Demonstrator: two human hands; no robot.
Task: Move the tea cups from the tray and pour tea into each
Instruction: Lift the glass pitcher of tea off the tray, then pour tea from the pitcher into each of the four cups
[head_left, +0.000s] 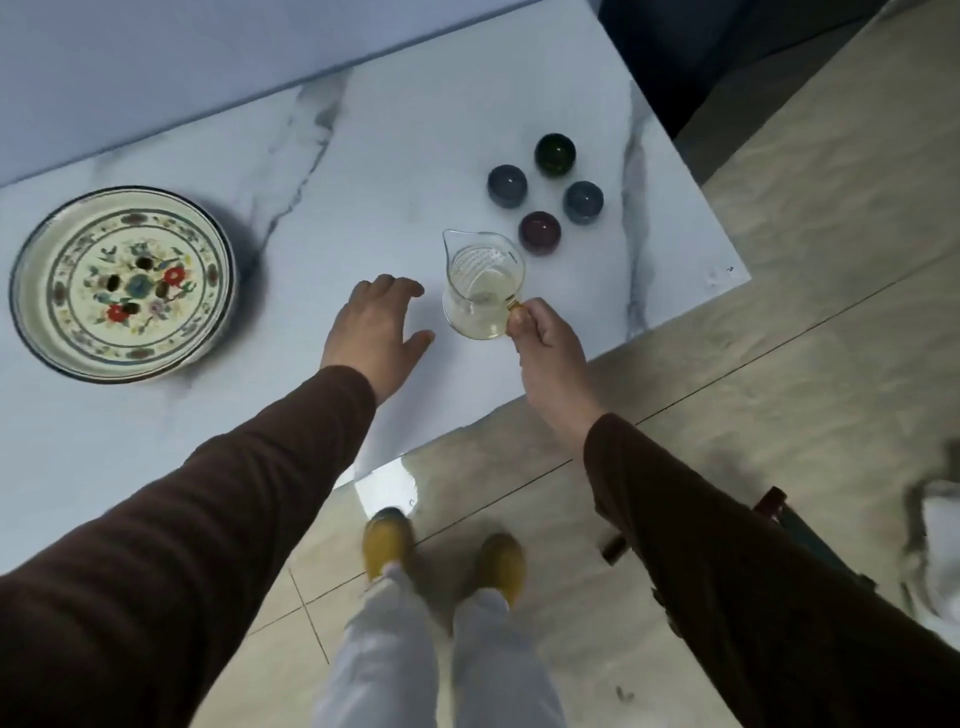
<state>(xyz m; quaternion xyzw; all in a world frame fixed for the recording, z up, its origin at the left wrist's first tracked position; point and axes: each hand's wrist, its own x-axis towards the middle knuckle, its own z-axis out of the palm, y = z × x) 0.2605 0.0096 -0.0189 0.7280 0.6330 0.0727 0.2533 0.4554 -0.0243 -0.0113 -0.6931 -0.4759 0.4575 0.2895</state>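
Observation:
Several small tea cups stand in a cluster on the white marble table (363, 171), off the tray: a green cup (555, 154), two grey-blue cups (507, 186) (584, 201) and a dark red cup (540, 233). Just in front of them stands a glass pitcher (480, 283) with pale tea in its bottom, upright on the table. My right hand (545, 338) pinches its handle. My left hand (376, 325) rests flat on the table to the pitcher's left, fingers spread, holding nothing. The round floral tray (122, 283) lies at the far left with no cups on it.
The table's front edge runs diagonally just behind my wrists, and its right corner (737, 273) lies past the cups. Below is a tiled floor (779, 338) with my feet in yellow shoes (441, 556). A dark object and white cloth (940, 545) sit at the right.

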